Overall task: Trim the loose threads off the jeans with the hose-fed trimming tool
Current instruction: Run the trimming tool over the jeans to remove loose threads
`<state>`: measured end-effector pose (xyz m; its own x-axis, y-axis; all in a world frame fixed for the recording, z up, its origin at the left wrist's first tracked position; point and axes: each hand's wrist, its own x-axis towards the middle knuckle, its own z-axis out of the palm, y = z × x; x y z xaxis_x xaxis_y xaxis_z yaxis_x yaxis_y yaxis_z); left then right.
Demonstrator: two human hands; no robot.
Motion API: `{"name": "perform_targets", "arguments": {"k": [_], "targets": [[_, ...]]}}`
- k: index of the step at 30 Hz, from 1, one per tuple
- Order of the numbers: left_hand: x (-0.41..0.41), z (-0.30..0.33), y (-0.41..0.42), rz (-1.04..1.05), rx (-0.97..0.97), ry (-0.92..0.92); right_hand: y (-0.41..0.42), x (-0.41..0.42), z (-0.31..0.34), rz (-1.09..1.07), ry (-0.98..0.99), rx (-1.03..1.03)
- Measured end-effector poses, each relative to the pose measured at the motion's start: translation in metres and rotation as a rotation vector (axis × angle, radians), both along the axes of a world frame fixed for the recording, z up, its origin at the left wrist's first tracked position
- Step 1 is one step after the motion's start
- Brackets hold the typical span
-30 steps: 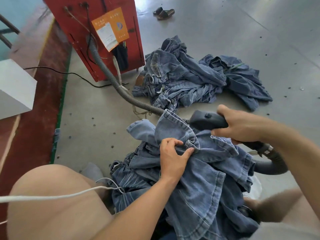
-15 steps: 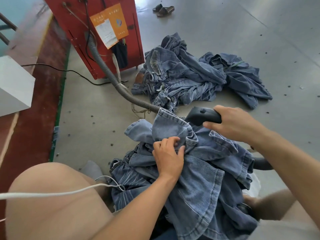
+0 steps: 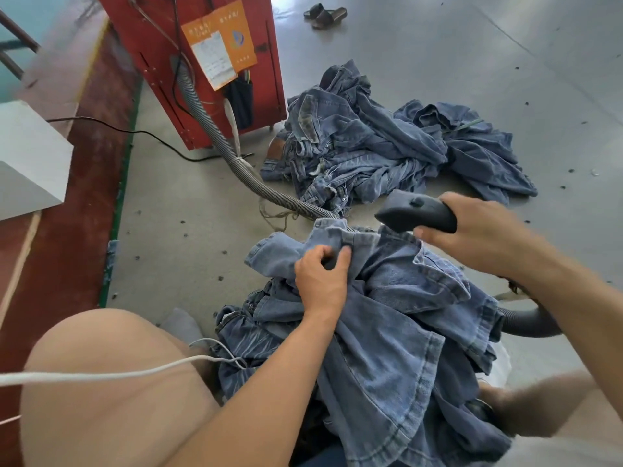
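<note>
— While the left hand (image 3: 322, 276) pinches a fold of the jeans (image 3: 387, 318) between thumb and curled fingers, where does the trimming tool (image 3: 416, 214) sit?

— Just beyond that fold and to its right, lifted clear of the denim; the right hand (image 3: 478, 235) has its fingers wrapped round the grip; the dark nose points left, toward the raised hem above the left hand.

— And the tool's long axis?

— Roughly crosswise, nose left, hose (image 3: 236, 160) end right; the hem lies below and left of the nose, so the coming pass is likely down and leftward.

— Which hand is nearer the fold?

— The left, already on it; the right hovers close by; the jeans stay heaped on the lap, nearer than the red machine (image 3: 202, 62).
</note>
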<state>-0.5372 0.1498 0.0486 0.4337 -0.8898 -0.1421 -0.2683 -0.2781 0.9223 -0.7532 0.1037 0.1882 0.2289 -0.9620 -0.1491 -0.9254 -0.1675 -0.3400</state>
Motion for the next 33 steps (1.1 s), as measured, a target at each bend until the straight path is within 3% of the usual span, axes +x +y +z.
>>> {"name": "perform_targets", "arguments": {"k": [4, 7, 13, 20, 26, 28, 33], "targets": [[0.002, 0.013, -0.010, 0.149, 0.025, 0.466, 0.002, -0.003, 0.007, 0.046, -0.057, -0.018], [0.006, 0.013, -0.012, 0.161, 0.041, 0.626, 0.007, 0.002, 0.005, 0.136, -0.025, 0.049], [0.003, 0.017, -0.004, -0.071, 0.025, 0.925, 0.003, 0.026, -0.011, 0.197, -0.016, 0.050], [0.015, 0.020, -0.003, -0.113, 0.082, 0.955, -0.010, 0.015, -0.009, 0.014, -0.183, -0.123], [0.014, 0.020, 0.000, -0.185, 0.020, 0.934, -0.003, 0.010, -0.002, 0.234, -0.110, 0.115], [0.014, 0.018, 0.002, -0.232, 0.007, 0.929, -0.001, 0.019, -0.010, 0.252, -0.071, 0.101], [0.015, 0.019, 0.003, -0.228, 0.002, 0.775, -0.016, 0.013, -0.006, 0.032, -0.153, -0.055]]}}
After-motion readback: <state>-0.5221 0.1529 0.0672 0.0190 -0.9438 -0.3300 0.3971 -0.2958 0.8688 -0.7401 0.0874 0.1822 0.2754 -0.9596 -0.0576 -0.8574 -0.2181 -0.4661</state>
